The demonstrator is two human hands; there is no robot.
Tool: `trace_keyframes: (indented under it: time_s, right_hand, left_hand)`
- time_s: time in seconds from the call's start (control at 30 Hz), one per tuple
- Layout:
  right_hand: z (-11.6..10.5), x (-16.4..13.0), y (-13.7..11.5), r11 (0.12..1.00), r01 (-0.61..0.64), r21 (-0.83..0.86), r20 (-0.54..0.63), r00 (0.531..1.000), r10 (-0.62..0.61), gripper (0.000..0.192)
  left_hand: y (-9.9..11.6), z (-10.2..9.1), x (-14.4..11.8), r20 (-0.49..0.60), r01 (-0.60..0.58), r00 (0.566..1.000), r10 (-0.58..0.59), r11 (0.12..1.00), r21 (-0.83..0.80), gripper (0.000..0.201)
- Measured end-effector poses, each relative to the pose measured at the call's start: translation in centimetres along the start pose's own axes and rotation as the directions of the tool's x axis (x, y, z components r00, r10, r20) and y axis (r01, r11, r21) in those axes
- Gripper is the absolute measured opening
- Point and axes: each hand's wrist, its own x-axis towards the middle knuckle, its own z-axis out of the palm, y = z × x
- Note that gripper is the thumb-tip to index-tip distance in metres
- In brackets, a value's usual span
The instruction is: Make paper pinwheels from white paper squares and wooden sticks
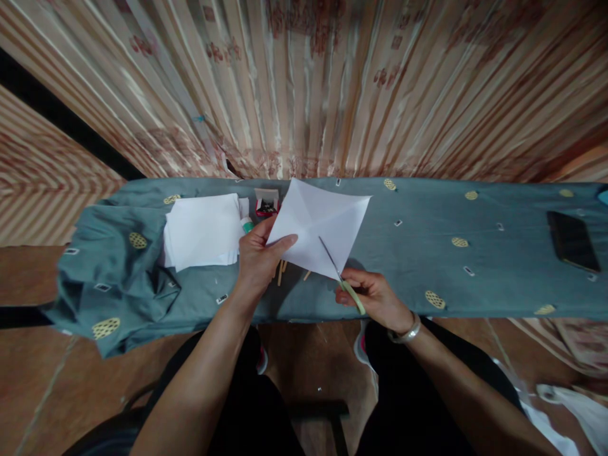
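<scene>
A teal patterned cloth (498, 253) covers a long table set before striped curtains (332, 82). A stack of white paper (202, 237) lies at left beside a glue stick (246, 224) and a small open box (266, 201); a dark phone (572, 240) rests far right.

We see bare forearms, no sleeves | silver bangle (407, 332) on our right wrist | black trousers (418, 392) | pink-trimmed shoes (360, 347)
</scene>
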Motion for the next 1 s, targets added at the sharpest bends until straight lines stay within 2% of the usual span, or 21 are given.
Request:
trace_keyframes:
  time_s: [0.3,0.5,0.6,0.83,1.0]
  right_hand:
    - [0.03,-0.01,-0.33,1.0,0.011,0.001,0.021,1.0,-0.011,0.038]
    - [-0.33,-0.02,-0.39,0.995,-0.055,0.078,0.148,0.988,0.043,0.041]
    - [-0.37,-0.09,-0.48,0.991,-0.085,0.104,0.174,0.983,0.066,0.043]
    - [-0.27,-0.19,-0.53,0.992,-0.103,0.069,0.168,0.982,0.091,0.04]
    - [-0.25,-0.11,0.11,0.99,-0.087,0.114,0.149,0.986,0.069,0.039]
  left_hand:
    - [-0.02,0.02,-0.09,0.001,-0.016,1.0,0.016,1.0,0.02,0.037]
    - [0.33,0.13,-0.25,0.008,-0.069,0.998,0.069,0.991,0.115,0.04]
    - [0.36,0.09,-0.25,0.024,-0.103,0.995,0.101,0.982,0.16,0.041]
    - [0.3,-0.11,-0.09,0.032,-0.135,0.991,0.131,0.971,0.2,0.04]
    - [0.44,-0.19,-0.05,0.017,-0.15,0.988,0.15,0.957,0.249,0.039]
